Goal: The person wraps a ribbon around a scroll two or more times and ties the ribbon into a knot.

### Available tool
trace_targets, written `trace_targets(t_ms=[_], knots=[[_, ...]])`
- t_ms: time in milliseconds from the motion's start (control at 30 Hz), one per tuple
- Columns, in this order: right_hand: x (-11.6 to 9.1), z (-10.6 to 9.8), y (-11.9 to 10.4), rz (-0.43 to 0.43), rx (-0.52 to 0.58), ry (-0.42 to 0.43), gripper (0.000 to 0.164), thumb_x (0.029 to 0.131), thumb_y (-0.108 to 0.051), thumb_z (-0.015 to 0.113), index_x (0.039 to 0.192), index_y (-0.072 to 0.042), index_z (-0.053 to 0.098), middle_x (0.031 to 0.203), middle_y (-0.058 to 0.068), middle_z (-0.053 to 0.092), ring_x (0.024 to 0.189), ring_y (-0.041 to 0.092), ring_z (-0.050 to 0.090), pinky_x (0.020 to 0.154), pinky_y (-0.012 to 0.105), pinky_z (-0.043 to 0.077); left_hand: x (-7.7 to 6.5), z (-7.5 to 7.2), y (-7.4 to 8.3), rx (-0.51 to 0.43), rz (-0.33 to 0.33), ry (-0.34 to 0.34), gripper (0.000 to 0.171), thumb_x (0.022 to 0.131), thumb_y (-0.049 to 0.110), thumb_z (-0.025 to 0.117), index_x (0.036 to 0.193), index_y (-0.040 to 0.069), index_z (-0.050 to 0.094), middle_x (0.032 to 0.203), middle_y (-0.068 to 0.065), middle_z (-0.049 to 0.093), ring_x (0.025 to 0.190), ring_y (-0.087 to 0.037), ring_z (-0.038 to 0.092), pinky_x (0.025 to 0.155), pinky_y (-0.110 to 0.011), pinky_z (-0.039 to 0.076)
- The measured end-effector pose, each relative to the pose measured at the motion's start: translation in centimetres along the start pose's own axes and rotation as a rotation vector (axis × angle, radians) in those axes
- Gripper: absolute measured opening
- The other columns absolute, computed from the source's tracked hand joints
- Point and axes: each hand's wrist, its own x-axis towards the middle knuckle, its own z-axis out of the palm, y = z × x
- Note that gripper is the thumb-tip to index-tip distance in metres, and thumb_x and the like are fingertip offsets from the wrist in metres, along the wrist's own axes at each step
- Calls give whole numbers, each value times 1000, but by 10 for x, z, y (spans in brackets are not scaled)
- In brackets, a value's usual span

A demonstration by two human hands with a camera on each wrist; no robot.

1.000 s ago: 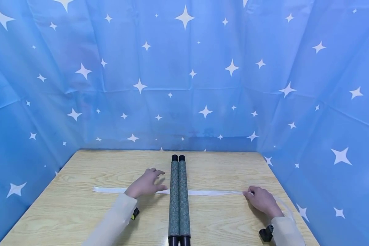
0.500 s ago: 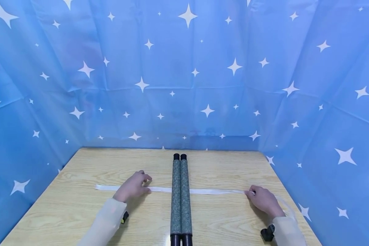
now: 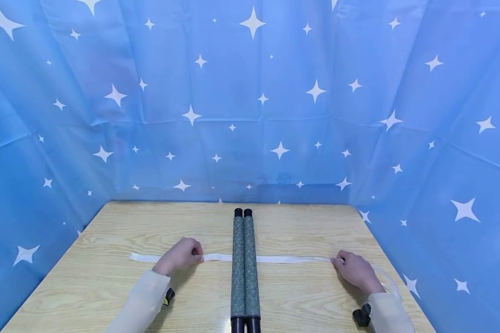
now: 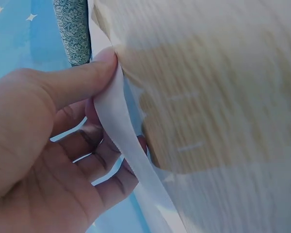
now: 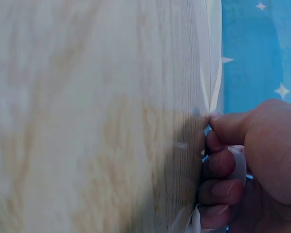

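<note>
A white ribbon lies across the wooden table and passes under a pair of scroll rollers, wrapped in green patterned fabric with dark ends. Left of the rollers, my left hand pinches the ribbon between thumb and fingers. The left wrist view shows the ribbon running down past the curled fingers from the thumb tip. Over on the right, my right hand pinches the ribbon; its other fingers are curled in the right wrist view, with a loop of ribbon behind them.
The wooden table carries the rollers down its middle, dark ends reaching the near side. Blue curtains with white stars enclose the back and both sides. Loose ribbon trails past the right wrist toward the table's right edge.
My left hand has drawn back leftward along the ribbon, away from the rollers, and its fingers have closed to pinch the ribbon. The right hand stays in place.
</note>
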Motion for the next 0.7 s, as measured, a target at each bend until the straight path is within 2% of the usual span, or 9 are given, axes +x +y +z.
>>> trace_targets(t_ms=[333,567,700], knots=[[-1,0,1,-41,5,6,35,103,-33,51,73,-15,48,57,-1,36,50,14,28,53,28,28,-8,-4,-1,46,-22,5,21,97,19,63,77,13,60,61,6,47,51,-7,39,49,-23,36],[0,-9,6,-92,61,5,37,100,-33,57,69,-15,52,57,-3,37,51,13,33,54,28,31,-14,-8,-8,73,42,30,21,97,19,63,77,15,63,61,9,45,52,-4,37,52,-23,38],[1,-14,7,-103,82,-29,37,98,-39,59,70,-16,56,59,-4,41,53,11,35,55,27,33,-18,-11,-12,81,28,36,20,97,19,63,78,17,62,61,9,45,52,-5,36,53,-23,38]])
